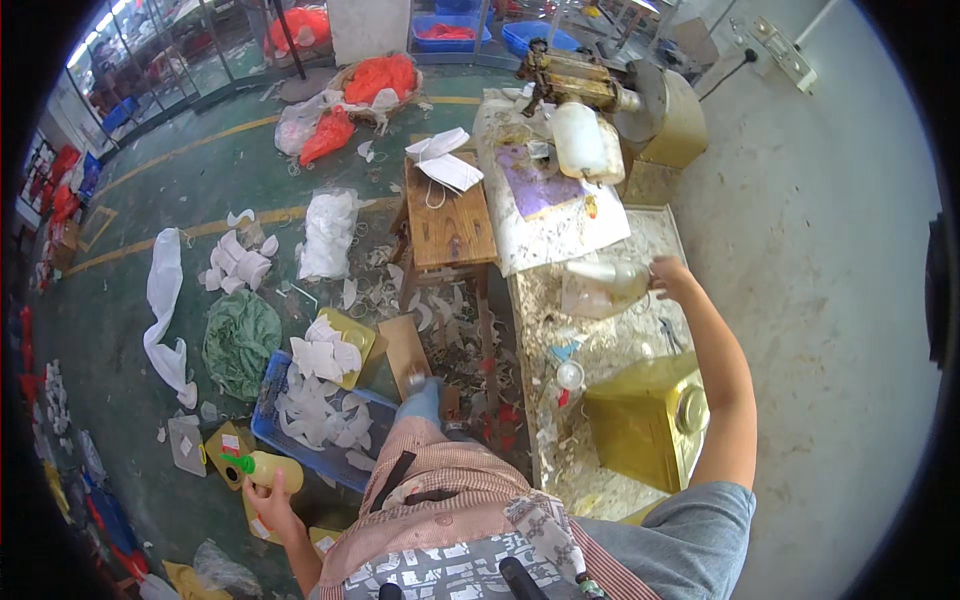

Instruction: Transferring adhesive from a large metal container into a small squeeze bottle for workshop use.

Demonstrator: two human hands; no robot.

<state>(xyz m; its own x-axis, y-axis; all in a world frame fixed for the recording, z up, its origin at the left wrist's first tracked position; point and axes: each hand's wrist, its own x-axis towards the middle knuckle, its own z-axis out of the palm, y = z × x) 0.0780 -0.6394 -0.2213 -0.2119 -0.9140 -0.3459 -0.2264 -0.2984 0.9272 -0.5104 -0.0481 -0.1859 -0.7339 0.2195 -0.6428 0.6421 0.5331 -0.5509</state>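
Low on the left, my left hand (277,508) is closed around a pale yellow squeeze bottle (276,470) with a green nozzle, which points left. My right arm stretches over the worktable. At its end my right hand (672,278) has its fingers curled at the right end of a clear plastic bottle (603,290), slightly blurred, low over the table or on it. Nearer me on the same table stand a gold metal can (645,420) with a round cap and a small white-rimmed cup (570,375) beside a blue scrap.
A stained machine (570,85) stands on the table's far end, against the wall. Left of the table is a wooden stool (448,225) with white pieces on it. A blue crate (330,465) of white cut pieces sits by my leg. Bags and scraps litter the green floor.
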